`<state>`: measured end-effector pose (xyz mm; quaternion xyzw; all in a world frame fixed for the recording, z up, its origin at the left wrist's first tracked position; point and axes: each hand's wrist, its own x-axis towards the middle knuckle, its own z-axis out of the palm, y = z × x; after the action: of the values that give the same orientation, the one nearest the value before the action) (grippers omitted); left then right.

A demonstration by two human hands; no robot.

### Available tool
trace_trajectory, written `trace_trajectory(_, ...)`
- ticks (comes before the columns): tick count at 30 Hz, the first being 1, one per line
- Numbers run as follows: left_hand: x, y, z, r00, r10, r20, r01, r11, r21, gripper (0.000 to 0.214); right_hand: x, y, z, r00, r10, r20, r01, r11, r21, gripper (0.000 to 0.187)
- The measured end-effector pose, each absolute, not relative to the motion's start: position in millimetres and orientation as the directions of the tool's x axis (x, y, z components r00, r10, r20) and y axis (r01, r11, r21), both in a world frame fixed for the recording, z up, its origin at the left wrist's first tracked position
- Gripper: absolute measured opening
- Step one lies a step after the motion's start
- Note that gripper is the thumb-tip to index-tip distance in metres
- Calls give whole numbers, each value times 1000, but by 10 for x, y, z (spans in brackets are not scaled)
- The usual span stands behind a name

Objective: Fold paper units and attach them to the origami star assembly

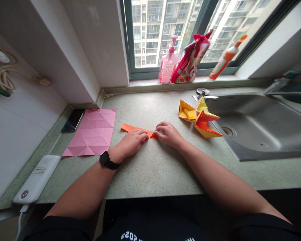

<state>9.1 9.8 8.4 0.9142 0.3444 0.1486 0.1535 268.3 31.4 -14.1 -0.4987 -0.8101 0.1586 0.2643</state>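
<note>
**Orange strip under both hands, creasing in hand**

Head view, the only one: the orange paper strip lies on the speckled countertop, in front of us, between the pink sheet and the folded-paper cluster. Our left hand lies across the strip, fingers together; we can't tell if its thumb grips underneath. On our right hand, thumb and index look pinched on the strip's right end.

Off to the left: pink creased sheet with a smartphone at its far corner, and a white power bank nearer us. Right: yellow-and-orange folded-paper cluster by the edge of the steel sink.

Our read: we're folding and creasing the right end. Next move calls for left pinning the strip flat, right lining up the edge and pressing firmly. Main risk: strip skewing, crease off line.
</note>
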Motion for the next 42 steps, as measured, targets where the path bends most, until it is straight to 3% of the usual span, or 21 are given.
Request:
trace_trajectory(7, 103, 97, 47, 711, 681, 173, 598, -716, 361, 40, 2635, 373, -207, -295, 917, 268, 735, 397, -550, 10)
trace_trajectory(20, 101, 76, 67, 706, 688, 172, 615, -714, 333, 35, 2626, 362, -215, -286, 922, 259, 753, 384, -535, 5)
trace_trajectory(31, 97, 88, 76, 716, 677, 170, 601, -722, 343, 29, 2522, 300, -314, -268, 941, 207, 827, 335, -451, 51)
trace_trajectory(42, 81, 90, 82, 712, 684, 156, 600, -709, 370, 29, 2706, 441, -357, -207, 975, 79, 875, 221, -430, 67)
